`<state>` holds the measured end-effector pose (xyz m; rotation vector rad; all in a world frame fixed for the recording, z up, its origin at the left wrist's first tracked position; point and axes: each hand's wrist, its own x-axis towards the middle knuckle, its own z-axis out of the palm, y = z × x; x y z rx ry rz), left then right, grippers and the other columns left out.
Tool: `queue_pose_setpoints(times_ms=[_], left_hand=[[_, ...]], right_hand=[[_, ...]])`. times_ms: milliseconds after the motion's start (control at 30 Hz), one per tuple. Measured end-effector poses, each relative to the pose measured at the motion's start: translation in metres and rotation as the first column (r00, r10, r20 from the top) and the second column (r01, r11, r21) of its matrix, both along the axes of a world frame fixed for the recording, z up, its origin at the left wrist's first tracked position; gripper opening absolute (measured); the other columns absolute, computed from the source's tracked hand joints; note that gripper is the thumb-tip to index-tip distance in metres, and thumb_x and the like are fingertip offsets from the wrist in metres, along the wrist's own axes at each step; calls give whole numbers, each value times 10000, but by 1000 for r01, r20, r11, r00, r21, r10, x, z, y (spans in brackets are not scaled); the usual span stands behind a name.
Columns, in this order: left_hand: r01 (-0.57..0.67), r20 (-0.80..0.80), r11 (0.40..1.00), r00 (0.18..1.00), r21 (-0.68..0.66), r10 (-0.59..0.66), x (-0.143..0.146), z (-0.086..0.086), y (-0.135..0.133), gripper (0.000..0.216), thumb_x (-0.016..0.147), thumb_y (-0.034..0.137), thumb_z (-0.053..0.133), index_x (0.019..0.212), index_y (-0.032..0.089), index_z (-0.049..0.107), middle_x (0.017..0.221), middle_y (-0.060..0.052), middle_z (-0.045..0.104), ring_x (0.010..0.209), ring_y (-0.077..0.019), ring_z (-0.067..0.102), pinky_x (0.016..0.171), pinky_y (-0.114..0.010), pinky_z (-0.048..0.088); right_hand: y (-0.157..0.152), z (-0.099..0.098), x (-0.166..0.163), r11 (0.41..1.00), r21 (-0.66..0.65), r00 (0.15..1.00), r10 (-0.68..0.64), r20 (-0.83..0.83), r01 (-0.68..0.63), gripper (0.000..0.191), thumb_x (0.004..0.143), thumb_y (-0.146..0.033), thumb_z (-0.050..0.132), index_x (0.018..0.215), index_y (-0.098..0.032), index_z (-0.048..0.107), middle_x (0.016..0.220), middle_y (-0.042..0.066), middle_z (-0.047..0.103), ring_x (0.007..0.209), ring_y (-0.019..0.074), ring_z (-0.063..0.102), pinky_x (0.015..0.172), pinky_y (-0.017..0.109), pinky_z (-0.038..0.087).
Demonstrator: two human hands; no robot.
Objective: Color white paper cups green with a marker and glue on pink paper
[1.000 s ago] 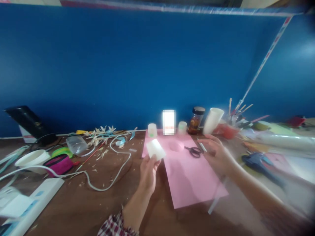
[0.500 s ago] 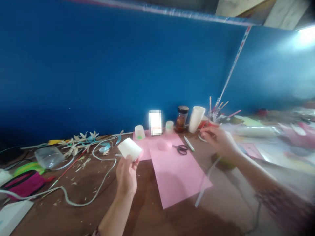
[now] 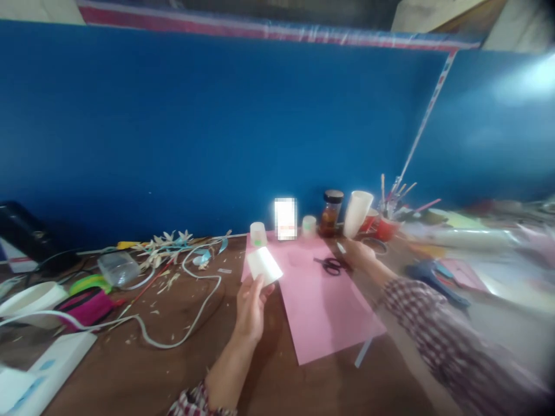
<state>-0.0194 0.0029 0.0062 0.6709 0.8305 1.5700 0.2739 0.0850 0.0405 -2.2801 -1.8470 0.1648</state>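
My left hand is closed on a short white paper piece, curved like a cup, held above the near left part of the pink paper. My right hand rests low over the table, its fingers closed around a white pen; only the pen's end shows, and the fingers are partly blurred. Just left of that hand lie black-handled scissors on the pink paper. Behind them stand a small pale cup, another pale cup and a bright blurred-out upright rectangle.
A dark-lidded jar, a tall white cup and a red cup stand along the blue wall. White cable, a pink pouch and scraps lie left. A roll of tape lies right.
My right hand has come down and left from beside the tall white cup onto the pen. My left hand still holds the white paper piece. The whole view has shifted slightly.
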Motion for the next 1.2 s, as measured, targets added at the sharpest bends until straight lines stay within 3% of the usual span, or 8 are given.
queue_pose_setpoints(times_ms=[133,333,433,567,767,900,1067,1200], left_hand=[[46,16,999,999,-1,-46,1,-1,-1,378,701,399,762,1006,182,707,1007,-61,702,841,-170,645,769,-317,518],[118,73,993,990,-8,-117,7,-2,-4,305,730,409,749,902,158,722,906,-54,706,824,-157,636,815,-320,505],[127,96,991,988,-30,-124,9,-3,-6,269,734,400,754,868,170,713,861,-37,699,807,-144,628,835,-318,495],[157,80,987,985,-16,-155,12,-9,-8,276,745,386,751,908,168,705,913,-52,691,851,-154,622,833,-308,484],[197,60,978,979,-63,-193,17,-19,-9,303,774,392,723,1002,197,682,878,-44,681,795,-148,613,770,-293,467],[184,17,980,983,-76,-183,19,-17,-13,325,743,404,748,981,190,690,930,-57,684,825,-166,615,780,-316,470],[180,57,981,983,-74,-176,23,-17,-14,265,750,379,746,920,180,700,900,-42,693,828,-160,621,793,-312,470],[254,75,967,965,-5,-253,25,-16,-16,216,807,350,689,928,171,697,939,-61,713,893,-190,641,844,-333,466]], right_hand=[[-4,8,3,994,82,984,-63,-168,77,242,876,-284,590,1061,-128,594,850,120,673,797,261,666,715,404,513],[-52,16,-38,959,256,822,244,-515,-124,251,928,-403,421,986,-217,579,736,6,624,608,151,604,538,258,471],[-79,13,-66,906,333,318,407,-856,-262,268,894,-472,544,975,-223,599,653,-12,566,551,132,536,484,242,414],[-96,7,-90,878,387,33,412,-911,-281,199,876,-423,618,970,-248,599,740,11,623,662,153,595,550,255,467],[-108,-3,-106,848,522,99,529,-843,-89,294,725,-384,788,859,-240,568,697,-13,590,596,145,581,542,269,496],[-121,-7,-110,821,569,202,552,-809,35,195,876,-369,637,854,-245,488,594,-60,515,509,98,486,465,194,420],[-124,-12,-110,820,573,288,549,-785,-1,182,962,-392,478,900,-228,528,610,-33,561,535,106,511,499,203,446],[-119,-16,-111,840,543,322,516,-794,-5,192,901,-396,576,929,-206,569,669,1,618,551,120,545,493,217,461]])
